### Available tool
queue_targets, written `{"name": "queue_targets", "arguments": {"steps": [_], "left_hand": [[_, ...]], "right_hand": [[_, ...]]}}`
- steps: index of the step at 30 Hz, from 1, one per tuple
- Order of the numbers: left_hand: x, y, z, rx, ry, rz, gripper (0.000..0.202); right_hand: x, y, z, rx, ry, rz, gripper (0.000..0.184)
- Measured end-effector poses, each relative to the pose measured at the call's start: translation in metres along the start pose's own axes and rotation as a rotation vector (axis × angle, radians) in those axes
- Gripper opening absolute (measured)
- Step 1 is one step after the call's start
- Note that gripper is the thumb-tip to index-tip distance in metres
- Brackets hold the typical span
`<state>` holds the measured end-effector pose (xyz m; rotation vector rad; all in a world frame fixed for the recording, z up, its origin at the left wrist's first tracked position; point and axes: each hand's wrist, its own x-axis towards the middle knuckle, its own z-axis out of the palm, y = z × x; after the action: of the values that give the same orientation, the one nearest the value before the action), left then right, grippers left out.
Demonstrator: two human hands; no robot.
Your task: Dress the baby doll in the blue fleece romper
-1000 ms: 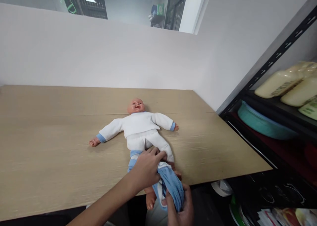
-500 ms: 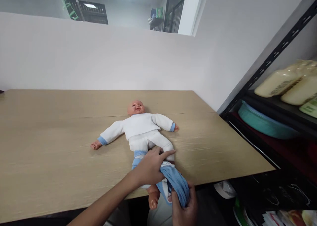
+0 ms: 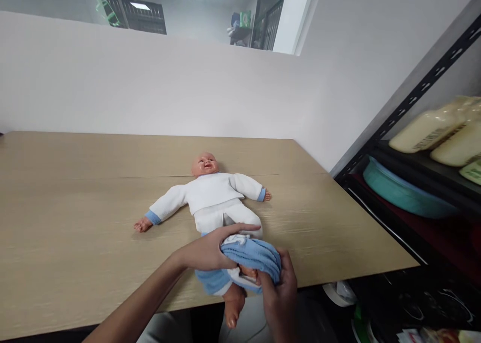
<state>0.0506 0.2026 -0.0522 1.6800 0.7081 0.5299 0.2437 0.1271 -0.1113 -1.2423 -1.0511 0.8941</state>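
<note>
A baby doll [image 3: 216, 193] in a white top with blue cuffs lies on its back, its legs toward me. Blue pants with white lining [image 3: 255, 255] are bunched around its lower legs. One bare foot [image 3: 233, 305] sticks out at the table edge; the other foot shows partly inside the bunched cloth. My left hand [image 3: 210, 248] grips the upper left side of the bunch, its index finger stretched across the doll's white-clothed leg. On the right, my right hand [image 3: 280, 293] pinches the cloth between thumb and fingers. Some of my fingers are hidden under the fabric.
The wooden table [image 3: 93, 183] meets a white wall [image 3: 150, 82] at the back. A black shelf rack on the right holds cream-coloured bottles [image 3: 428, 130] and a teal basin [image 3: 406, 190]. Below it lie a white roll [image 3: 338, 293] and several packets.
Both hands have moved up along the doll's leg with the bunched blue cloth, which now sits higher and around the foot. The view has shifted slightly.
</note>
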Motion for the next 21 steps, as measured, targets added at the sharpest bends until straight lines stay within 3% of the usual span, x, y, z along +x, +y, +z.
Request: {"name": "queue_targets", "arguments": {"steps": [2,5,7,11,16,18,21], "left_hand": [[0.001,0.0,-0.002,-0.019,-0.003,0.0,0.086],[0.003,-0.004,0.0,0.03,0.045,0.005,0.057],[0.004,-0.009,0.002,0.053,0.087,0.007,0.045],[0.003,-0.02,-0.003,-0.052,0.173,0.029,0.067],[-0.001,-0.022,-0.008,-0.17,0.069,0.107,0.085],[-0.002,-0.018,-0.009,-0.138,0.06,0.125,0.084],[-0.005,-0.01,-0.011,-0.02,0.059,0.157,0.07]], "right_hand": [[0.013,-0.004,-0.001,0.074,-0.091,0.106,0.028],[0.03,0.0,0.0,0.196,-0.12,0.267,0.028],[0.037,0.006,0.002,0.205,-0.134,0.289,0.024],[0.036,0.016,0.001,0.094,-0.115,0.17,0.036],[0.03,0.018,-0.007,0.016,-0.227,-0.05,0.045],[0.034,0.022,-0.013,-0.016,-0.259,-0.108,0.046],[0.049,0.03,-0.019,-0.048,-0.349,-0.146,0.031]]}}
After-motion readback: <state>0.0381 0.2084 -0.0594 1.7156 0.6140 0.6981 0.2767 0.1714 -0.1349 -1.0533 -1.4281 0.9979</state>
